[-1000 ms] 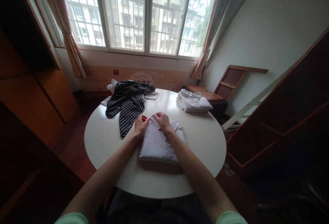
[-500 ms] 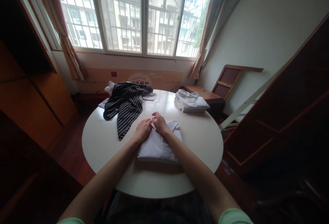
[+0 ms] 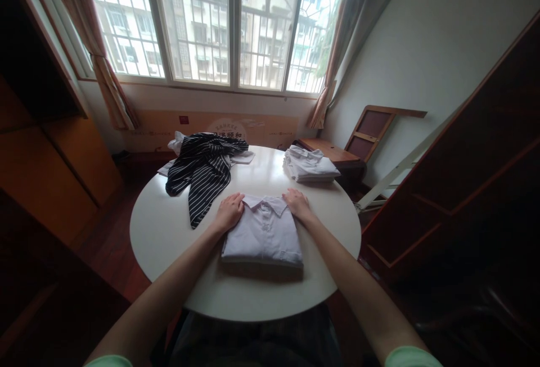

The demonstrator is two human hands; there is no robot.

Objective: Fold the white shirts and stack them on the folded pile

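A folded pale lilac shirt (image 3: 264, 233) lies on the round white table (image 3: 169, 232) in front of me, collar pointing away. My left hand (image 3: 230, 211) rests flat on the shirt's far left corner, fingers stretched out. My right hand (image 3: 297, 204) lies flat on its far right corner beside the collar, fingers also out. Neither hand grips the cloth.
A black pinstriped garment (image 3: 205, 167) lies crumpled at the table's far left over some white cloth (image 3: 244, 157). A stack of folded white shirts (image 3: 310, 164) sits at the far right. Behind the table are a window, a low wooden desk (image 3: 327, 153) and a leaning frame.
My right hand slid from the collar's middle to the shirt's right corner, uncovering the collar. My left hand stayed at the left corner. The view shifted slightly.
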